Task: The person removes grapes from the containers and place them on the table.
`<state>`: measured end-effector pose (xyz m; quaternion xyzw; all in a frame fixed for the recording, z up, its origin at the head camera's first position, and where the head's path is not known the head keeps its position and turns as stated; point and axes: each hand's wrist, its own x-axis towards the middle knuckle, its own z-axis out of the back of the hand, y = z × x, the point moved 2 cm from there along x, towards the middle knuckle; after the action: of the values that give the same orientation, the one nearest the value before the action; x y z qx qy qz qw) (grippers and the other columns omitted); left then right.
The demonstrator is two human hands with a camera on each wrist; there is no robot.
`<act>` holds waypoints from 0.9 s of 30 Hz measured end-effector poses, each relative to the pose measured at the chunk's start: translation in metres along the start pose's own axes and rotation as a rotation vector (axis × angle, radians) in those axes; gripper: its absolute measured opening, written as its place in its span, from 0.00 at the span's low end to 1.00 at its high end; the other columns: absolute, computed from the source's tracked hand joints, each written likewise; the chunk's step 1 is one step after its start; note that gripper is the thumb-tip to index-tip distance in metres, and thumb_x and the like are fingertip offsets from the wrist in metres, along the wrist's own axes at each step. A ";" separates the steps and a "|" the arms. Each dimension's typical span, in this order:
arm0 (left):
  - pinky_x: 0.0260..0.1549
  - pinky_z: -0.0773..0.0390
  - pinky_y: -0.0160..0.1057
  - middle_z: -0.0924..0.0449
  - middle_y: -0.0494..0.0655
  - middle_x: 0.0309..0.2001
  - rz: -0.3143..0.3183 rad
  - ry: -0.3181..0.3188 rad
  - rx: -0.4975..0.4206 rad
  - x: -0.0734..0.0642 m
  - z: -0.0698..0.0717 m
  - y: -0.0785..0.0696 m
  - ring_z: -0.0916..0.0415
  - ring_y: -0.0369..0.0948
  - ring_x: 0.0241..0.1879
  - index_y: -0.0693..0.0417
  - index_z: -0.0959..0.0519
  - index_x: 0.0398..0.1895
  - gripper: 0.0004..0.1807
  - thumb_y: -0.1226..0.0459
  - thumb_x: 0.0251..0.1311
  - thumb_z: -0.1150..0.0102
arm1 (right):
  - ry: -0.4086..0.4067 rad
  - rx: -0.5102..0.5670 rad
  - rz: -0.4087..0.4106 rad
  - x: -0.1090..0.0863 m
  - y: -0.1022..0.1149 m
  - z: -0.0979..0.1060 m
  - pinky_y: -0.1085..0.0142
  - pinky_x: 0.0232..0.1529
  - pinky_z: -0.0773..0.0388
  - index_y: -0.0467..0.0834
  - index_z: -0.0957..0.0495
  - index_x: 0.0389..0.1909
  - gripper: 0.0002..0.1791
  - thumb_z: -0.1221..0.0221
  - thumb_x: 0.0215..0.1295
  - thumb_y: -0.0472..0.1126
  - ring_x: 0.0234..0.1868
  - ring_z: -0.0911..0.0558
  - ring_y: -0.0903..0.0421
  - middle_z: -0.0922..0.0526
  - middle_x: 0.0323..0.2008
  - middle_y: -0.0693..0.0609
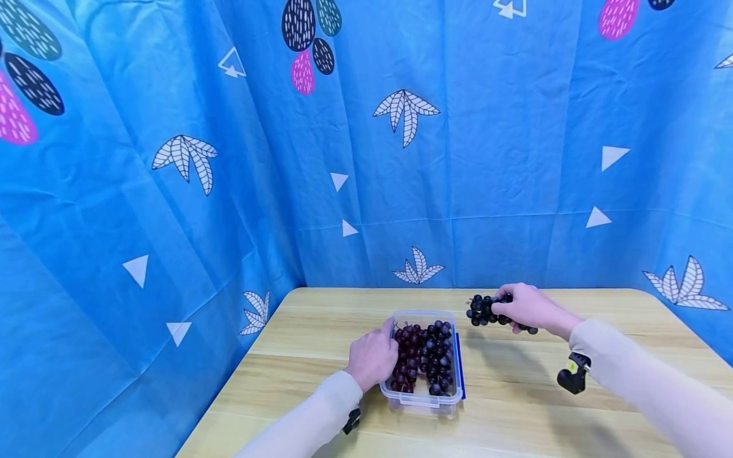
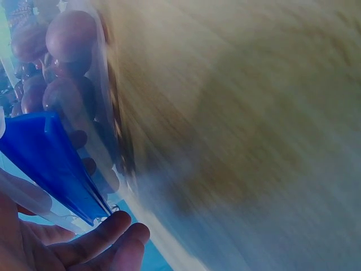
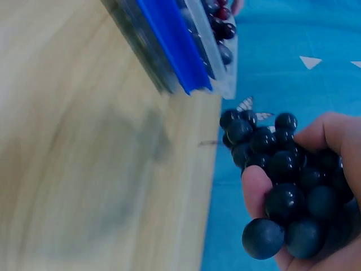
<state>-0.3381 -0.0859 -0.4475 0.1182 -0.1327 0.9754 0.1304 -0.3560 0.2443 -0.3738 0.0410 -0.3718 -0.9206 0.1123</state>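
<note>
The wooden desk (image 1: 321, 331) carries a clear plastic container (image 1: 420, 400), set in from the far edge and nearer the left edge than the right. It looks stiff but light, so I'd hold it by the rim, where my left hand (image 1: 373, 355) grips the left side. A blue latch (image 1: 460, 366) hangs down its right side; I wouldn't lift by that. Inside lie reddish grapes (image 1: 406, 353) to the left, dark purple grapes (image 1: 438, 356) to the right. My right hand (image 1: 529, 308) grips a bunch of black grapes (image 3: 285, 169) above the desk, towards the far right corner. I expect it to be limp, modest in weight, best cradled from beneath. Single berries (image 3: 263, 239) look glossy, probably slippery and easily bruised. The thin stem (image 3: 210, 143) could snap, so I'd not hang everything from it.
</note>
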 end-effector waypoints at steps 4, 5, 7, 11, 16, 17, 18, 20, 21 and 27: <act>0.14 0.33 0.37 0.26 0.43 0.21 -0.002 0.000 -0.012 0.000 0.000 0.000 0.31 0.38 0.19 0.51 0.35 0.74 0.29 0.58 0.71 0.55 | -0.023 0.061 -0.045 0.001 -0.006 -0.013 0.60 0.22 0.21 0.34 0.24 0.48 0.16 0.42 0.66 0.41 0.18 0.19 0.55 0.22 0.21 0.48; 0.14 0.33 0.37 0.27 0.42 0.21 -0.001 0.001 -0.014 0.000 0.000 0.000 0.31 0.38 0.19 0.51 0.35 0.74 0.29 0.58 0.71 0.56 | -0.025 0.078 -0.057 0.000 -0.006 -0.016 0.61 0.21 0.22 0.34 0.24 0.46 0.14 0.42 0.66 0.41 0.18 0.19 0.55 0.22 0.21 0.47; 0.13 0.33 0.37 0.28 0.42 0.20 0.002 0.007 -0.017 0.000 0.000 0.000 0.32 0.38 0.18 0.51 0.35 0.75 0.29 0.57 0.72 0.56 | -0.024 0.104 -0.086 -0.001 -0.007 -0.022 0.62 0.19 0.23 0.35 0.24 0.42 0.12 0.43 0.67 0.41 0.18 0.18 0.54 0.21 0.23 0.47; 0.14 0.33 0.37 0.24 0.43 0.22 0.011 0.012 -0.015 0.000 -0.001 0.001 0.31 0.38 0.19 0.51 0.36 0.75 0.29 0.57 0.72 0.56 | -0.014 0.154 -0.134 -0.005 -0.008 -0.030 0.62 0.19 0.23 0.32 0.24 0.44 0.14 0.44 0.69 0.41 0.18 0.18 0.54 0.19 0.27 0.45; 0.15 0.32 0.38 0.20 0.46 0.26 0.017 0.008 -0.015 0.001 0.000 0.000 0.29 0.39 0.20 0.50 0.35 0.75 0.29 0.57 0.71 0.56 | 0.010 0.214 -0.151 -0.010 -0.010 -0.036 0.58 0.24 0.19 0.27 0.28 0.53 0.21 0.47 0.70 0.41 0.21 0.17 0.52 0.19 0.34 0.41; 0.15 0.32 0.38 0.20 0.46 0.26 0.016 0.005 -0.013 0.001 0.000 0.001 0.29 0.39 0.20 0.50 0.35 0.75 0.29 0.57 0.71 0.55 | 0.023 0.230 -0.156 -0.012 -0.010 -0.038 0.57 0.25 0.18 0.27 0.29 0.55 0.22 0.48 0.71 0.41 0.21 0.16 0.51 0.19 0.36 0.40; 0.14 0.32 0.38 0.21 0.45 0.25 0.017 0.004 -0.012 0.001 0.000 0.000 0.29 0.39 0.20 0.50 0.35 0.75 0.29 0.57 0.71 0.56 | 0.034 0.250 -0.164 -0.013 -0.011 -0.040 0.56 0.26 0.17 0.27 0.30 0.56 0.22 0.48 0.72 0.42 0.22 0.16 0.51 0.19 0.37 0.39; 0.14 0.33 0.38 0.23 0.44 0.23 0.019 0.008 -0.012 0.000 0.000 0.000 0.31 0.38 0.19 0.49 0.35 0.75 0.29 0.57 0.71 0.56 | 0.056 0.294 -0.185 -0.017 -0.011 -0.044 0.55 0.28 0.16 0.27 0.31 0.57 0.23 0.49 0.73 0.42 0.23 0.16 0.51 0.20 0.40 0.38; 0.14 0.33 0.38 0.24 0.44 0.22 0.020 0.008 -0.014 0.000 0.000 0.000 0.31 0.38 0.19 0.49 0.35 0.75 0.29 0.56 0.71 0.56 | 0.066 0.310 -0.189 -0.019 -0.011 -0.046 0.54 0.29 0.16 0.27 0.32 0.58 0.23 0.49 0.74 0.43 0.24 0.16 0.50 0.20 0.41 0.37; 0.14 0.33 0.37 0.26 0.42 0.21 0.019 0.023 -0.016 0.000 -0.001 0.001 0.32 0.38 0.18 0.49 0.37 0.76 0.30 0.56 0.72 0.57 | 0.084 0.386 -0.219 -0.028 -0.006 -0.055 0.54 0.31 0.14 0.27 0.37 0.62 0.28 0.51 0.77 0.48 0.28 0.15 0.47 0.23 0.48 0.32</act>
<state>-0.3389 -0.0866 -0.4482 0.1047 -0.1403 0.9768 0.1236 -0.3207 0.2181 -0.4180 0.1403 -0.5294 -0.8365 0.0171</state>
